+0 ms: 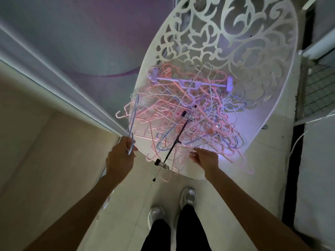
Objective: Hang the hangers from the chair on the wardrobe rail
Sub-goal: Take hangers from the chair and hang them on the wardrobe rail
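Note:
A white chair [282, 73] with a cut-out floral back holds a tangled pile of pink, white and blue hangers [195, 122] on its seat. A black clip hanger [175, 141] lies across the front of the pile, one end past the seat edge. My left hand [120, 156] grips a blue wire hanger [133, 118] at the chair's left edge, lifted off the pile. My right hand [205, 157] is at the front of the seat, and its fingertips pinch a thin metal hook [198, 146] of a hanger in the pile. No wardrobe rail is in view.
A sliding wardrobe door and its frame [59, 84] run diagonally on the left. My feet [172, 207] stand on pale floor tiles just before the chair. A dark strip and a white cable [297, 140] lie on the right beside a wire grid.

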